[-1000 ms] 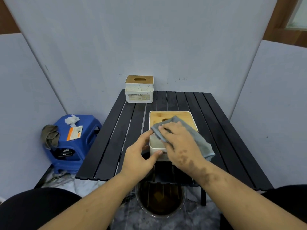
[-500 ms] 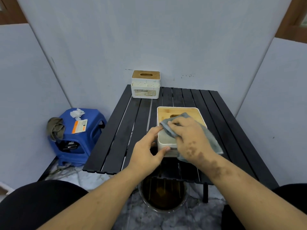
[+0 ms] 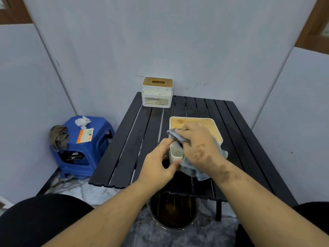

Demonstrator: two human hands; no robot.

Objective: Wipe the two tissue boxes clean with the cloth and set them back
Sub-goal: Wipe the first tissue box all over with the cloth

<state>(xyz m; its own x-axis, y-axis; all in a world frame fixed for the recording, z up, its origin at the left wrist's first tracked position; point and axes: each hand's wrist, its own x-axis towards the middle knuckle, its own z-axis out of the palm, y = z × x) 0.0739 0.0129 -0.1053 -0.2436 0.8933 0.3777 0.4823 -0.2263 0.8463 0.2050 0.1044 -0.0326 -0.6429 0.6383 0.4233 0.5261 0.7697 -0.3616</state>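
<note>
1. Grey partition walls are enclosing a black slatted table, seen from the head camera; 1 tissue box is standing at its far edge, well apart from the near tissue box.
2. Left hand is bracing the near box's corner between thumb and curled fingers; right hand is gripping the grey cloth against its near edge.
3. Judgement: firm bracing and even, overlapping strokes will be serving best.
4. Compared with 0.5 s ago, the right hand is sitting lower on the near side.
</note>
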